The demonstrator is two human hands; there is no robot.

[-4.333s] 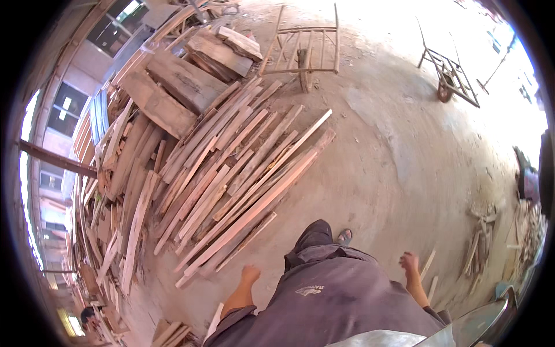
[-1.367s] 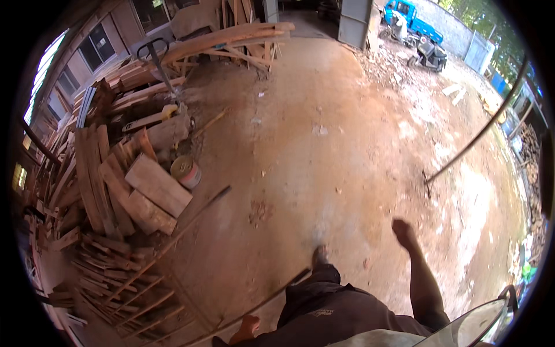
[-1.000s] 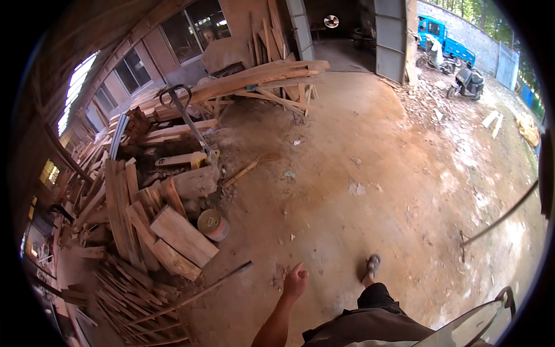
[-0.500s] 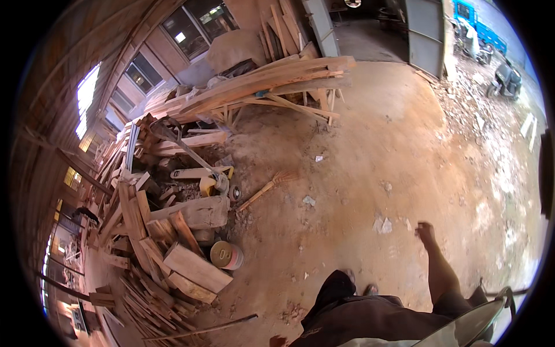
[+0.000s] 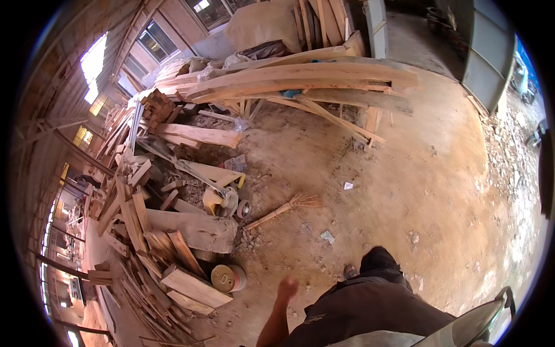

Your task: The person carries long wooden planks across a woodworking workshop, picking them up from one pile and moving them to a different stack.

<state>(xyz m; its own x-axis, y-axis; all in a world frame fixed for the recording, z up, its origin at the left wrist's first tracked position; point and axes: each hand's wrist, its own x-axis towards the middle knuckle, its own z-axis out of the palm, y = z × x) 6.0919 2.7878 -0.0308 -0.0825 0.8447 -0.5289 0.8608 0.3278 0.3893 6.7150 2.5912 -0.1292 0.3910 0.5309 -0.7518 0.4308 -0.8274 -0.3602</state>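
Long tan wooden planks [image 5: 300, 75] on wooden trestles [image 5: 373, 118]: a knock cld shift 'em. Straw-coloured fan-headed broom [image 5: 283, 211] flat on brown floor [image 5: 428, 231], trip risk underfoot. Round tan-lidded metal tin [image 5: 225, 278] near L hand [image 5: 287, 287]: nothing visible in it, finger spread blurred, can't tell. R hand's out of view.

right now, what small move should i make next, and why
Probably a short step toward the broom, passing right of the tin: the left hand looks empty, the broom lies on the floor ahead, seemingly beyond its reach, and the tin stands to the hand's left.
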